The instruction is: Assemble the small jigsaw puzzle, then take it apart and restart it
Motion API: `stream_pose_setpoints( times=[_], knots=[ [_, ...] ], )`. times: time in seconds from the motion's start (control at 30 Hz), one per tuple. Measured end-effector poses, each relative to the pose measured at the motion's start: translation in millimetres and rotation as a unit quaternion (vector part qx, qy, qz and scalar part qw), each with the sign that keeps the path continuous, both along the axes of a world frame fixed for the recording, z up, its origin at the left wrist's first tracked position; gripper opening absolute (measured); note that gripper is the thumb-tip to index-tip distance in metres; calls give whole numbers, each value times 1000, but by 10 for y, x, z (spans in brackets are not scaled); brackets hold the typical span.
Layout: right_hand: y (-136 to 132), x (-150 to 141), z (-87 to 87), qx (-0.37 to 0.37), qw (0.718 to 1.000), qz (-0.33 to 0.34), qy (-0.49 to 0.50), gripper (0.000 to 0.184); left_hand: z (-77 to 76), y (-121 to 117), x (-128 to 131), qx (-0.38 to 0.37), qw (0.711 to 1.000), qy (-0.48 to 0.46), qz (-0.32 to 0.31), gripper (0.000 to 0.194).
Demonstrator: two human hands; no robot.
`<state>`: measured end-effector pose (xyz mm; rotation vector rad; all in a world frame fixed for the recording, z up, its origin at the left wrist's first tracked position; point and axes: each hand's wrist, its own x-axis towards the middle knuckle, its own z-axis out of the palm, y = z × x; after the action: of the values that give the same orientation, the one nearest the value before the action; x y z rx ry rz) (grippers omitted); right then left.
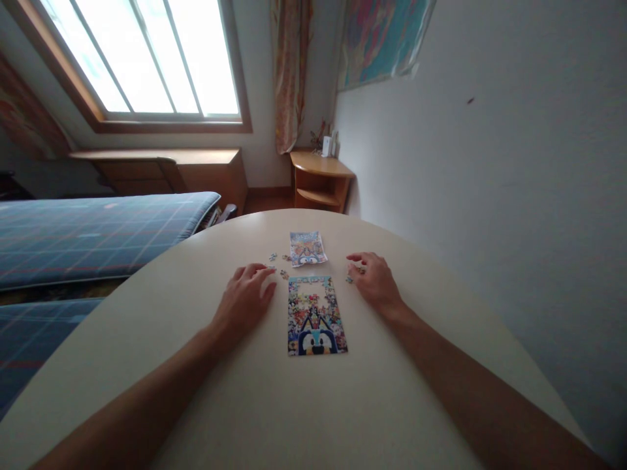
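Head view shows your jigsaw puzzle (317, 331) inward from the far edge of the desk (313, 405), mostly filled but bare near its top, loose pieces (285, 275) unplaced, your left hand (245, 291) with fingers parted, your right hand (375, 281) curled, its grip impossible to tell.

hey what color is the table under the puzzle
The table is plain cream, in the head view.

A patterned curtain (290, 78) hangs between a bright window (147, 59) and a poster (385, 42).

A plaid mattress (98, 235) and patterned curtains (290, 78) suggest a home bedroom.
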<state>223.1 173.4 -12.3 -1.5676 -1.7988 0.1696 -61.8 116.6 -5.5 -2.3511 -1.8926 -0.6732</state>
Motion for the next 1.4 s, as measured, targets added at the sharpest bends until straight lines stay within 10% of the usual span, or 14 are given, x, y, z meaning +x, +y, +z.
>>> stream_pose_setpoints(
  times=[0.43,1.4],
  knots=[
    [9,14,-16,-14,1000,-1,24,23,-13,-7,-60,14,994,-4,-108,20],
    [-6,5,-8,-18,999,8,34,22,-8,-99,32,-13,1000,-10,-11,21]
  ],
)
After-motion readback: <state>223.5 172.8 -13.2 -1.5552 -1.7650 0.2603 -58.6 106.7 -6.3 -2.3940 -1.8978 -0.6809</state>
